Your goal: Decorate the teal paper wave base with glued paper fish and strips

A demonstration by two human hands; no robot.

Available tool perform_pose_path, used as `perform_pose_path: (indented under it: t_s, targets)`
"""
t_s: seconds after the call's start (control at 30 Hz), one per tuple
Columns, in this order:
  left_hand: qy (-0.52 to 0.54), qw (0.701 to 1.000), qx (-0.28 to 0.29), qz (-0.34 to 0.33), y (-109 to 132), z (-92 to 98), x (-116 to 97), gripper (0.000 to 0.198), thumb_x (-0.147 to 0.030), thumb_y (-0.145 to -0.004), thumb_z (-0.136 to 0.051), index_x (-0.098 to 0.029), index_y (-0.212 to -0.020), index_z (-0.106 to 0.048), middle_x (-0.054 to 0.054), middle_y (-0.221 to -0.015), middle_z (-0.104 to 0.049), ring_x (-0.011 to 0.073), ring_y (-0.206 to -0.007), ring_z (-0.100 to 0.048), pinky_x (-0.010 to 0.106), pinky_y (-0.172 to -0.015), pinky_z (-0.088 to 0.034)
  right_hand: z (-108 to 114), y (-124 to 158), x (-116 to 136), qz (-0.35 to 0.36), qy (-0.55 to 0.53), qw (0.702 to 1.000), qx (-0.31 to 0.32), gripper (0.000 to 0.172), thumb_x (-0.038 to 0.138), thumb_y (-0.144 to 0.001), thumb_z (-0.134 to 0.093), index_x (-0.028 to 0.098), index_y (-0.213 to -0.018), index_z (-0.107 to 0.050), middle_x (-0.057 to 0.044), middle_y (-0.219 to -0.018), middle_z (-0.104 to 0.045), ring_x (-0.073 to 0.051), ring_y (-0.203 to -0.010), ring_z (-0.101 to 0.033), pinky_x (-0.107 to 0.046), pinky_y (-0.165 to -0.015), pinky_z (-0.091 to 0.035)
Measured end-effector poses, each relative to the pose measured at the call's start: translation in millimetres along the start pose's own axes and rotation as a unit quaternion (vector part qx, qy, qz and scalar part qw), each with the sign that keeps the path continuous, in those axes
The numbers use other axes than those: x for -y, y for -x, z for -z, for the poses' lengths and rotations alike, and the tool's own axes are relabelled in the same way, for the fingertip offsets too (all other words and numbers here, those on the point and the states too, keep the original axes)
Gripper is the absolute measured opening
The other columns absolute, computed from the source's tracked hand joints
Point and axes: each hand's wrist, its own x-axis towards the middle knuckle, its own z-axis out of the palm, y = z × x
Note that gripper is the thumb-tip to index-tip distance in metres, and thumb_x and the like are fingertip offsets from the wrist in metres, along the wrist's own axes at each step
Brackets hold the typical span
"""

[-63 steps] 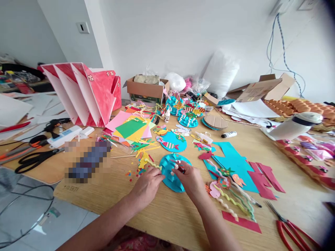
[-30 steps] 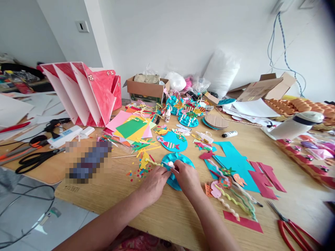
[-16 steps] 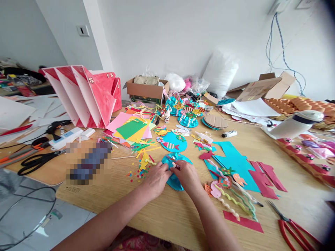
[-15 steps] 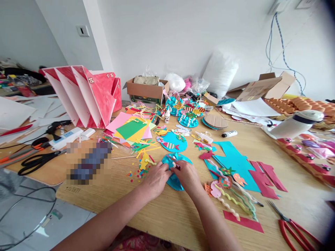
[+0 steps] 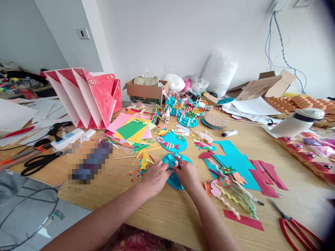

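Right grip [image 5: 188, 176] pinching a small white-and-red piece [image 5: 176, 163] at the fingertips, right over the top of the blue paper disc [image 5: 175, 183]. Left grip [image 5: 155, 178] just beside it, fingertips down on the disc's left edge; pinching or only pressing, I cannot tell. Disc lies flat on the table [image 5: 162, 216], under both grips, wavy strips [image 5: 231, 201] near my right wrist.

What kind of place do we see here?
Probably a craft workroom: the wooden table is strewn with coloured paper sheets, red scissors and a glue bottle, and the left hand and right hand touch a blue paper disc.
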Motion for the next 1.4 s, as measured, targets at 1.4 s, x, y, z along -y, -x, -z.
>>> perform_pose_path:
  t_s: [1.4]
  targets:
    - [0.046,0.999,-0.018,-0.005,-3.6,-4.0,6.8,0.031,-0.012,-0.085,-0.035,-0.025,-0.101,-0.059,0.004,-0.092,-0.053,0.0193,-0.087,-0.045,0.031,-0.077,-0.04,4.9,6.7,-3.9,0.042,-0.04,0.998,-0.013,0.017,0.025,-0.078,-0.047,0.02,-0.075,-0.062,-0.002,-0.079,-0.063,-0.012,-0.073,-0.057,-0.021,-0.06,-0.031]
